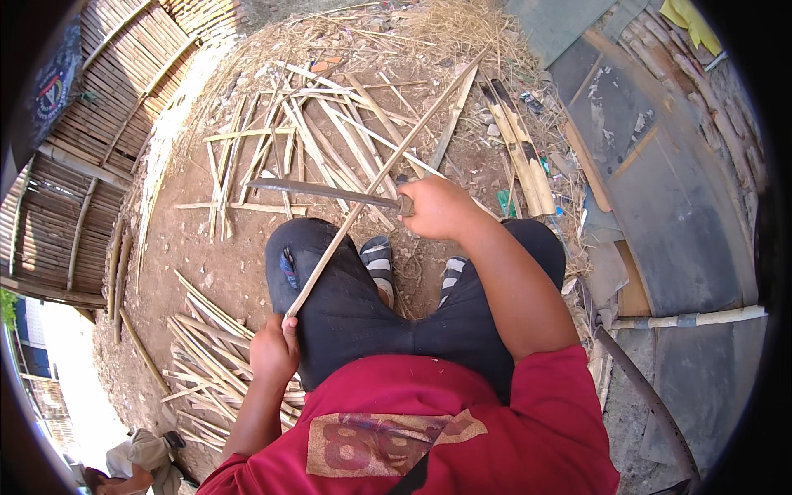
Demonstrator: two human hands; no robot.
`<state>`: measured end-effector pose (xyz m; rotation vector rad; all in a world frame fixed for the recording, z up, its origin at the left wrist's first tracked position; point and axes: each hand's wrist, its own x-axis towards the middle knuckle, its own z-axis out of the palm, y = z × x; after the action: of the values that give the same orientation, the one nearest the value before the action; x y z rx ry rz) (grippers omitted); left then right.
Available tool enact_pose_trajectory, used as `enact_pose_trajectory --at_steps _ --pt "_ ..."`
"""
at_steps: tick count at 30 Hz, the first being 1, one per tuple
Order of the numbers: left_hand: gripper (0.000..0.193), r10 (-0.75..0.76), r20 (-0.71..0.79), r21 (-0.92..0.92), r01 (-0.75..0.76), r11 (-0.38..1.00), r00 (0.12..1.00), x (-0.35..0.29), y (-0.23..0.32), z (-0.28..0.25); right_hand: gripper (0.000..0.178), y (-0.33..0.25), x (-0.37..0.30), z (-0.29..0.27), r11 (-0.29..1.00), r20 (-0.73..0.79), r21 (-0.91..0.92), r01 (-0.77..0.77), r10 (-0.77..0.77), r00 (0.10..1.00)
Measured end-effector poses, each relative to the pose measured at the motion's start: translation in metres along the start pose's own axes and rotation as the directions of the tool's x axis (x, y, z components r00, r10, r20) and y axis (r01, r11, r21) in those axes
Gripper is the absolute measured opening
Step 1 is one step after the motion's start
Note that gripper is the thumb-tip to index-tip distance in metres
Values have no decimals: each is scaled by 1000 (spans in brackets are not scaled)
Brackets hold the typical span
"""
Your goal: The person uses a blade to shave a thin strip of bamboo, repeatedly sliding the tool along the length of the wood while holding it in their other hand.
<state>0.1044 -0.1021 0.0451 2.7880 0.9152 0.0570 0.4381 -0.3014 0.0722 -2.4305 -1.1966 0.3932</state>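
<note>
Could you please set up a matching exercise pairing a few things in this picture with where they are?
Things:
1. knife
2. long bamboo strip
3. pile of bamboo strips
4. white pipe

Places:
A. on the ground beside the left hand
B. held in the right hand
C. far right, lying across
D. held at its lower end by the left hand

Pairs: 1-B, 2-D, 3-A, 4-C
</note>
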Motion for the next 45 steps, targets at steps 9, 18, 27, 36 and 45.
enact_pose_trajectory --at_steps 9,18,27,36,45 --pt "44 29 -21 39 -29 999 999 -1 2 -1 31 62 1 -35 947 -161 227 -228 268 950" --pt "48 85 36 -59 -83 995 996 8 4 -9 44 75 1 -21 877 -36 386 -288 326 945" --pt "51 122 101 -272 -91 958 987 14 -10 -17 43 9 -17 -18 992 -150 86 90 -76 986" --pt "63 84 434 -626 233 744 897 36 -37 -16 38 15 -6 -6 997 -217 -21 75 -78 973" --pt "63 17 477 -636 332 697 879 39 -23 -23 48 41 19 -10 996 -107 11 -84 84 991"
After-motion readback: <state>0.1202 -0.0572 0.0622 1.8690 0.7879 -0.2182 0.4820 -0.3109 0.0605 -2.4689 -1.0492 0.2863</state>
